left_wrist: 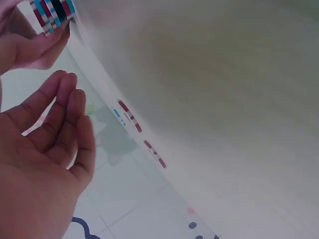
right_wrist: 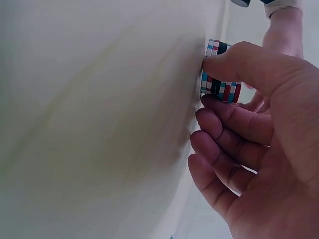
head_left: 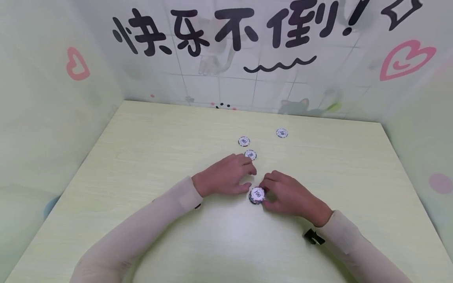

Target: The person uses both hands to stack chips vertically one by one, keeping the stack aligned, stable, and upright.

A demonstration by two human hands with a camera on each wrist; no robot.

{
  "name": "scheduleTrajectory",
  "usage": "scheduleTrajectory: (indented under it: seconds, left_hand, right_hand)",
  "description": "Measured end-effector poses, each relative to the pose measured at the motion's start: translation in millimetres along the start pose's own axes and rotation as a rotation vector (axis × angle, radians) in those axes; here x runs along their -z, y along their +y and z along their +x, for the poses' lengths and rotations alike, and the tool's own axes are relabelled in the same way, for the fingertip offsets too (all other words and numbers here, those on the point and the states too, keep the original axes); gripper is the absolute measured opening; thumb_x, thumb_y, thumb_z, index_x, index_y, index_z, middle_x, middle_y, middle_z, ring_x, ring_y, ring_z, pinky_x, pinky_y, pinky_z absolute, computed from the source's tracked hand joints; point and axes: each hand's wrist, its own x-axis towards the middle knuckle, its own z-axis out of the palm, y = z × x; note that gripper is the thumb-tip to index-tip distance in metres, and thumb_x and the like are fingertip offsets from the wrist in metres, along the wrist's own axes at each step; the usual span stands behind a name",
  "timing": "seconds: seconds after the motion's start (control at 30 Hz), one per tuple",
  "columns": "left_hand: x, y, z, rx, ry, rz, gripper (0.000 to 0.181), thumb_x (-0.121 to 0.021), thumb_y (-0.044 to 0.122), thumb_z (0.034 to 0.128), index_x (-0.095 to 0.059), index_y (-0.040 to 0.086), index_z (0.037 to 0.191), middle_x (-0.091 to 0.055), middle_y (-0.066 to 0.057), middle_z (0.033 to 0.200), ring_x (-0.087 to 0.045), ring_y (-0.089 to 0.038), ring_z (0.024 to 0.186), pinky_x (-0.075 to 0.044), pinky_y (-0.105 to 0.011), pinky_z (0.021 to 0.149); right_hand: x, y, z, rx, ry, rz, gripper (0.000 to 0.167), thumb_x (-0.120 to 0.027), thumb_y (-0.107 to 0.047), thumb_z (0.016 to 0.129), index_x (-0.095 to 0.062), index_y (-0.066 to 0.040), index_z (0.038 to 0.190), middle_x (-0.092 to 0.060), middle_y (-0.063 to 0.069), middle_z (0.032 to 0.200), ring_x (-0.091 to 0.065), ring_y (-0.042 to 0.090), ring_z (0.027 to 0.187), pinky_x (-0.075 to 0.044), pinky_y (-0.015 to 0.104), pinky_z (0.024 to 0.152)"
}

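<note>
A short stack of poker chips, topped by a white chip marked 100, stands on the table between the hands. My right hand holds it from the right. In the right wrist view, the thumb and index finger pinch the sides of the stack, showing red, blue, white and black edges. Just left of the stack is my left hand, its fingers loosely bent and holding nothing. In the left wrist view that hand is apart from the stack. One loose 100 chip lies flat beyond the left fingers.
Another 100 chip lies farther back, and a chip marked 10 is to its right. The pale wooden table is bounded at the back by a printed wall, with walls on both sides.
</note>
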Motion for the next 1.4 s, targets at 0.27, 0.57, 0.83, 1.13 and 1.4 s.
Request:
scheduleTrajectory:
  seconds: [0.27, 0.57, 0.83, 1.13, 1.4]
  left_hand:
    - [1.1, -17.3, 16.6, 0.165, -0.085, 0.084, 0.035, -0.078, 0.021, 0.0989, -0.075, 0.003, 0.129, -0.070, -0.010, 0.127, -0.062, -0.029, 0.117, -0.053, -0.040, 0.098]
    - [-1.0, -34.5, 39.3, 0.335, -0.171, 0.178, 0.042, -0.073, 0.027, 0.1037, -0.071, 0.001, 0.137, -0.065, -0.015, 0.135, -0.060, -0.030, 0.115, -0.054, -0.039, 0.093]
    - [-3.6, -41.7, 47.8, 0.370, -0.247, 0.191, 0.039, -0.069, 0.028, 0.1058, -0.072, 0.001, 0.134, -0.065, -0.016, 0.137, -0.060, -0.031, 0.114, -0.051, -0.038, 0.097]
    - [-1.4, -40.1, 51.6, 0.370, -0.251, 0.220, 0.035, -0.073, 0.031, 0.1050, -0.076, 0.000, 0.119, -0.070, -0.013, 0.114, -0.059, -0.026, 0.099, -0.050, -0.037, 0.093]
    - [0.6, -38.4, 50.5, 0.388, -0.251, 0.194, 0.032, -0.076, 0.035, 0.0983, -0.068, 0.005, 0.090, -0.067, -0.011, 0.099, -0.057, -0.025, 0.085, -0.051, -0.037, 0.079]
  right_hand:
    - [-2, 1, -0.8, 0.005, 0.011, -0.002, 0.025, -0.089, -0.013, 0.085, -0.079, -0.005, 0.107, -0.070, -0.002, 0.102, -0.061, 0.017, 0.095, -0.057, 0.031, 0.081]
    - [-2, 2, -0.8, 0.020, 0.019, -0.016, 0.025, -0.088, -0.012, 0.085, -0.079, -0.005, 0.107, -0.070, -0.002, 0.103, -0.060, 0.016, 0.093, -0.056, 0.032, 0.080]
    - [-2, 1, -0.7, 0.006, 0.005, -0.007, 0.025, -0.088, -0.012, 0.086, -0.079, -0.005, 0.108, -0.071, -0.001, 0.104, -0.060, 0.016, 0.094, -0.057, 0.032, 0.081]
    - [-1, 0, -0.6, 0.017, 0.021, -0.013, 0.025, -0.088, -0.012, 0.085, -0.080, -0.004, 0.108, -0.071, 0.000, 0.103, -0.062, 0.017, 0.094, -0.058, 0.033, 0.082]
    - [-1, 0, -0.7, 0.016, 0.014, -0.014, 0.027, -0.089, -0.013, 0.086, -0.079, -0.003, 0.110, -0.072, 0.001, 0.105, -0.062, 0.018, 0.095, -0.058, 0.034, 0.084]
